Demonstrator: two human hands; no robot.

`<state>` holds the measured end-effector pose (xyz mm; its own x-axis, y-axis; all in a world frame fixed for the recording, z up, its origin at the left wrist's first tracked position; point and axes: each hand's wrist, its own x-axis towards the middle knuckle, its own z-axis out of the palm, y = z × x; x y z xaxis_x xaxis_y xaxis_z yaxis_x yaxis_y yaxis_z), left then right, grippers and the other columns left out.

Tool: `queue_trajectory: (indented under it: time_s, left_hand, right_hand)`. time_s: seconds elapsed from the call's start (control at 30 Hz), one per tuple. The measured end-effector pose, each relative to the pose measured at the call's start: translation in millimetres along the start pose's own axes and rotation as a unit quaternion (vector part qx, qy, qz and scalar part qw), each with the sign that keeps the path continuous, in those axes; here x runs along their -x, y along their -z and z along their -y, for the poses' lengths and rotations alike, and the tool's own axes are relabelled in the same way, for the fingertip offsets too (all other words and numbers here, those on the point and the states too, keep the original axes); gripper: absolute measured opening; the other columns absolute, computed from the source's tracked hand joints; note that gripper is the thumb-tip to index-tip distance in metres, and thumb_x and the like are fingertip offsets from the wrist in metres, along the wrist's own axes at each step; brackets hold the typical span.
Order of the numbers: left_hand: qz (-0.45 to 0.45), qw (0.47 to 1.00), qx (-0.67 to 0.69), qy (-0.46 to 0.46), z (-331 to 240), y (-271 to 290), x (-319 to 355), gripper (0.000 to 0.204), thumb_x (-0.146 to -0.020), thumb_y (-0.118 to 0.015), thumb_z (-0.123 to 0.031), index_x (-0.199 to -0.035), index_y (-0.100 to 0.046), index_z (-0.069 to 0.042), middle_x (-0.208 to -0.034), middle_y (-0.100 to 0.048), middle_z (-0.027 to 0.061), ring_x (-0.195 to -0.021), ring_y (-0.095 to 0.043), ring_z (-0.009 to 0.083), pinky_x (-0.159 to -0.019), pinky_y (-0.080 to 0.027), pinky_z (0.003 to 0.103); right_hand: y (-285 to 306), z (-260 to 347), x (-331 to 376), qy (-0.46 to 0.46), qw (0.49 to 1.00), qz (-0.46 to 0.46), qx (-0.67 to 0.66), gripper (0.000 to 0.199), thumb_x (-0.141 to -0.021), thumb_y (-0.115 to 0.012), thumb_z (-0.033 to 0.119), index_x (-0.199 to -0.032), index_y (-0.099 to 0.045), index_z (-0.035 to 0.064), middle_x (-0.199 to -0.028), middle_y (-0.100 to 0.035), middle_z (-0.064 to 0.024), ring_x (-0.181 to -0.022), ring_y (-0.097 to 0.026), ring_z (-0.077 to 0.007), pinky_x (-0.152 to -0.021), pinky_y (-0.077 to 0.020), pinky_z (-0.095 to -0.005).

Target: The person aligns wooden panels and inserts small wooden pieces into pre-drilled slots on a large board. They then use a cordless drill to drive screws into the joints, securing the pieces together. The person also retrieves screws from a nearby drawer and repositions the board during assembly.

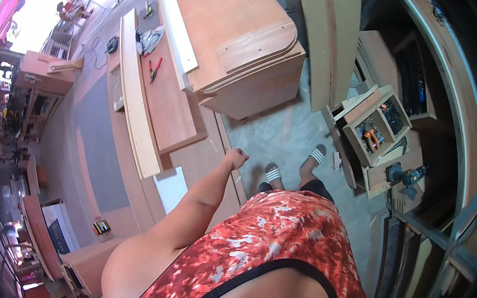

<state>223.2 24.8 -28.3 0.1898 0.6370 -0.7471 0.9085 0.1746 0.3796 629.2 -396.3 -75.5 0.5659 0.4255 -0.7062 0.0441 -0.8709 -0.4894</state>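
My left hand (236, 158) hangs beside my body, its fingers curled in, and no object shows in it. It is nearest to the edge of a wide wooden panel and touches nothing that I can see. My right hand is out of view. Ahead of me stands a wooden cabinet (260, 87) with a rounded top corner. To its left lies a brown board (167, 105), with red-handled pliers (154, 70) and a grey cloth (149, 40) on it. A long pale wooden strip (138, 102) runs alongside.
At right, an open wooden tool box (366, 113) holds orange-handled pliers (372, 139). A dark power tool (405, 175) rests beside it. Tall boards (327, 41) lean behind the cabinet. Upright panels (412, 275) stand in a rack at lower right. A small yellow-and-black box (101, 227) lies at left.
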Motion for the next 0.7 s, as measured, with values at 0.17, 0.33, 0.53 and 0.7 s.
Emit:
queue_trajectory:
  time_s: [0.17,0.33,0.53,0.7]
  left_hand:
    - [0.034,0.997,-0.063,-0.009,-16.2,-76.7,40.9,0.049,-0.093,-0.065,-0.046,-0.109,-0.073,0.000,-0.113,-0.072,0.0239,-0.110,-0.068,0.0370,-0.096,-0.052,0.044]
    - [0.162,0.962,-0.205,-0.084,18.6,-137.3,35.7,0.049,-0.097,-0.058,-0.043,-0.114,-0.072,0.000,-0.122,-0.068,0.0254,-0.114,-0.066,0.0401,-0.099,-0.051,0.045]
    - [0.123,0.963,-0.228,-0.074,31.2,-154.3,18.4,0.053,-0.097,-0.057,-0.045,-0.117,-0.071,0.002,-0.125,-0.067,0.0262,-0.117,-0.064,0.0414,-0.100,-0.050,0.046]
    - [0.043,0.997,-0.054,-0.044,-57.3,-109.7,41.5,0.051,-0.095,-0.063,-0.045,-0.111,-0.074,0.001,-0.119,-0.071,0.0241,-0.115,-0.066,0.0374,-0.097,-0.051,0.043]
  right_hand:
    - [31.3,-103.4,9.8,-0.003,0.996,-0.025,-0.087,0.039,-0.090,-0.069,0.030,-0.118,-0.070,0.0026,-0.102,-0.072,-0.0184,-0.095,-0.068,-0.0284,-0.089,-0.0536,-0.0387]
    - [61.3,-182.8,-8.7,0.035,0.980,-0.041,-0.190,0.035,-0.093,-0.067,0.025,-0.119,-0.069,0.0020,-0.098,-0.072,-0.0179,-0.090,-0.069,-0.0263,-0.086,-0.0541,-0.0374]
    - [83.0,-143.7,-13.4,0.054,0.998,-0.018,0.031,0.041,-0.091,-0.073,0.018,-0.129,-0.065,0.0042,-0.105,-0.072,-0.0138,-0.093,-0.066,-0.0210,-0.085,-0.0523,-0.0315]
    - [96.9,-175.7,-9.7,-0.026,0.999,-0.027,-0.039,0.053,-0.088,-0.079,0.027,-0.134,-0.062,0.0055,-0.117,-0.071,-0.0164,-0.098,-0.066,-0.0217,-0.088,-0.0527,-0.0332]
